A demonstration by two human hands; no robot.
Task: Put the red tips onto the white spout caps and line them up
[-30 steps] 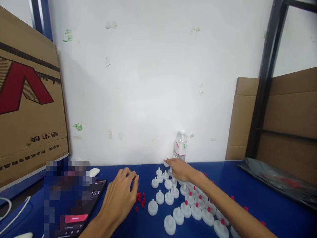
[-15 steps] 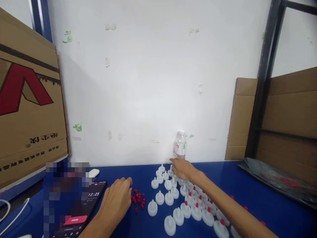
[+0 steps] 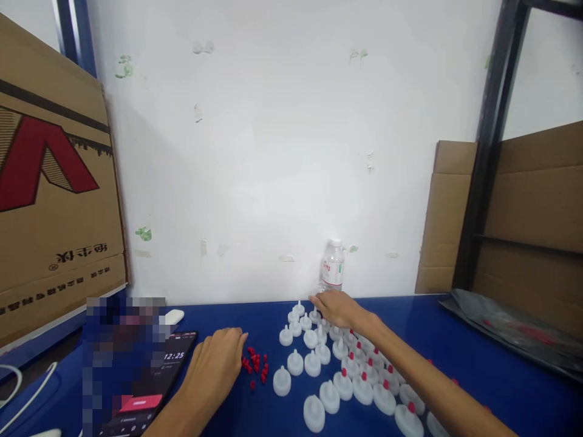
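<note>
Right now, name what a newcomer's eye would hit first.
Likely the white spouted caps clustered on the blue table, several red-tipped, with the right hand at their far end. Next, the red pieces beside the left hand, then the red emblem on the cardboard box at far left.

The phone (image 3: 157, 385) displays 12:25. Behind and left of the phone, the carton (image 3: 68, 221) bears seemingly inverted Chinese characters and an ® mark; right of it, the bottle's (image 3: 333, 273) lettering is too small to read.
</note>
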